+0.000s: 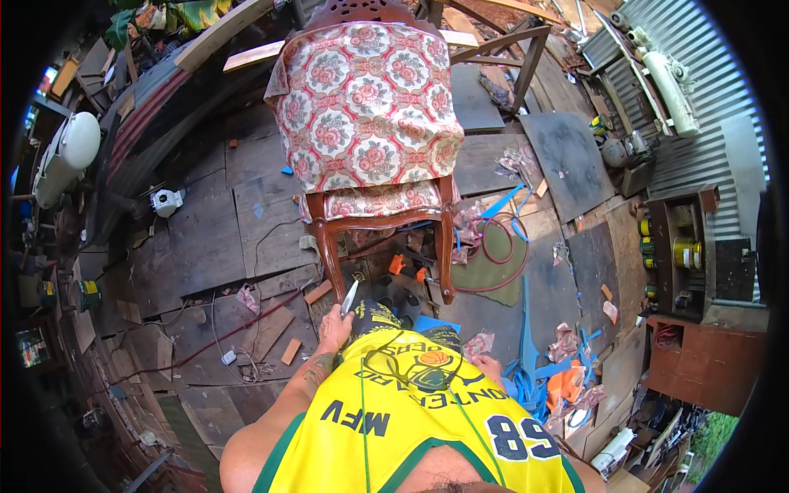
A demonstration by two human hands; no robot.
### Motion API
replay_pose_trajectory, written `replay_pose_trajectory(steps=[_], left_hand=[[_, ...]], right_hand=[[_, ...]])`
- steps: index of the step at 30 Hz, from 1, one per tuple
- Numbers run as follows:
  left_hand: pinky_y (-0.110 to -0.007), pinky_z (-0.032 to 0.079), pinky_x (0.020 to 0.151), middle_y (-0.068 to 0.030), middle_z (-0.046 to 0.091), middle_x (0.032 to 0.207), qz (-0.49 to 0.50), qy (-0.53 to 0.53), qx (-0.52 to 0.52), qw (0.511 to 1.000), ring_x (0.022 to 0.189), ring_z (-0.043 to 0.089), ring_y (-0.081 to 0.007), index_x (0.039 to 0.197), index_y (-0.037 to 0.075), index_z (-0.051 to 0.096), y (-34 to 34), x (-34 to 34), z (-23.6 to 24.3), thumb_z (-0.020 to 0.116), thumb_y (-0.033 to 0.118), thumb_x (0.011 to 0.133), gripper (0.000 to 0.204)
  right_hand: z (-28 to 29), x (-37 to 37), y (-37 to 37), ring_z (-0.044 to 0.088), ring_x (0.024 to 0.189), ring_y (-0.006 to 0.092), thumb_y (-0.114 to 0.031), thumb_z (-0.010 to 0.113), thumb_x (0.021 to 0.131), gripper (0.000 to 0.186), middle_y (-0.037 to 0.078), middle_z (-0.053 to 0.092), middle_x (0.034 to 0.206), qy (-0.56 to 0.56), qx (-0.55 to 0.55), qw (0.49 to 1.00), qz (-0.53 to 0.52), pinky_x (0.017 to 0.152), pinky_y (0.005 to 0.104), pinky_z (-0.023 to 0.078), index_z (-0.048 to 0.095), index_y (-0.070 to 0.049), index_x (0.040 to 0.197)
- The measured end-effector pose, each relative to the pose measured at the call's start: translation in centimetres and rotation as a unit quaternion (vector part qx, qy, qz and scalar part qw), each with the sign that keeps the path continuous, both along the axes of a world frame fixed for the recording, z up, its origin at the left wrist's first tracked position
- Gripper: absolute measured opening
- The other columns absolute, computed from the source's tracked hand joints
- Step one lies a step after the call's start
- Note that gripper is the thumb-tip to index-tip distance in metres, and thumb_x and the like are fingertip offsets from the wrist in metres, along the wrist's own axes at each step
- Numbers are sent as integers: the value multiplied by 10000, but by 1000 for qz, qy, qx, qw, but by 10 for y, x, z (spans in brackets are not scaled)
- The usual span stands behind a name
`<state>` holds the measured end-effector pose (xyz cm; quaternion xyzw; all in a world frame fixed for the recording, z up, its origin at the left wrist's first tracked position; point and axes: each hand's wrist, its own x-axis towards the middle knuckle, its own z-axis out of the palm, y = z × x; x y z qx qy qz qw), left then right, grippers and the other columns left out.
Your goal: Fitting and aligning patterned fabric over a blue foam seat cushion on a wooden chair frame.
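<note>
In front of me stands a wooden chair [446,255] with carved brown legs. Red and white floral fabric [370,107] lies draped over it, and the seat below shows the same pattern. My left hand [333,330], near the chair's left front leg, is closed around a tool with a pointed silver blade [351,295] aimed upward; its handle is hidden in my fist. My right hand [485,366] hangs low beside my yellow shirt, and its fingers are too unclear to read. Dark glasses [431,378] hang at my chest.
Wooden boards cover the floor. An orange and black object [408,268] lies below the chair. To the right are a red hose [485,287] coiled over an olive mat [501,267], blue strips [528,345] and fabric scraps [564,341]. A brown cabinet [699,361] stands far right.
</note>
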<state>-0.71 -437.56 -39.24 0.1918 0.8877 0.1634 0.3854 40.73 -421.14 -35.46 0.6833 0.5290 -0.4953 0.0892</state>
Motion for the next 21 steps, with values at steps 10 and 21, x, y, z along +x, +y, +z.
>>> replay_pose_trajectory(steps=[10, 21], left_hand=[[-463, 475, 994, -298, 645, 1201, -56, -140, -102, 983, 1163, 616, -420, 1274, -53, 561, 23, -22, -40, 699, 424, 759, 715], [-436, 495, 953, -307, 650, 1179, -33, -219, -161, 962, 1174, 616, -406, 1090, -88, 684, 52, 8, -106, 640, 379, 768, 570]], right_hand=[[-65, 31, -18, 706, 835, 249, -330, 648, 903, 355, 169, 735, 923, 39, -31, 998, -36, 777, 359, 532, 726, -6, 1024], [-59, 16, -40, 705, 868, 267, -323, 651, 912, 344, 184, 734, 917, 11, -22, 999, 24, 811, 364, 530, 723, -3, 1017]])
